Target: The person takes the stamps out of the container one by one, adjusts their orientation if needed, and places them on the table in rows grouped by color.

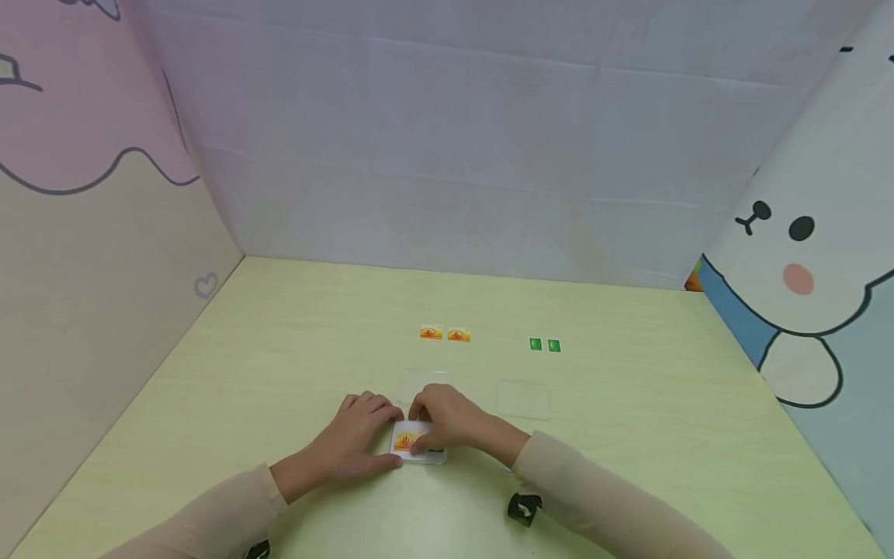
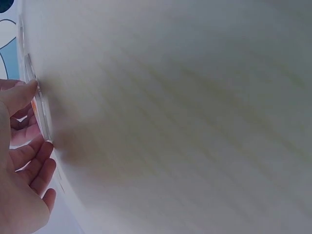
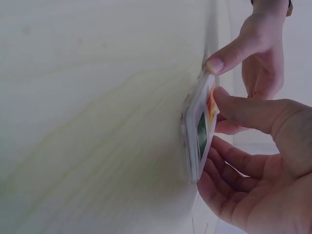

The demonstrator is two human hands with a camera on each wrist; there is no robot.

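Low over the front middle of the table is a flat white card point(image 1: 419, 458) in a thin clear frame. An orange picture piece point(image 1: 403, 441) lies on its face, and a dark green picture point(image 3: 202, 129) shows beside it. My left hand point(image 1: 356, 439) grips the card's left side, thumb point(image 3: 214, 66) at the near corner and fingers at the far one. Curled over the far edge, my right hand point(image 1: 450, 415) holds the card too, its thumb point(image 3: 226, 100) down on the face by the orange piece. Its fingertips are partly hidden in the head view.
Farther back lie two orange picture pieces point(image 1: 431, 332) and two green picture pieces point(image 1: 545, 345). Behind the hands sit two clear flat rectangles point(image 1: 524, 399), the left one partly covered by the right hand. Printed cloth walls point(image 1: 447, 155) enclose the table point(image 1: 628, 466).
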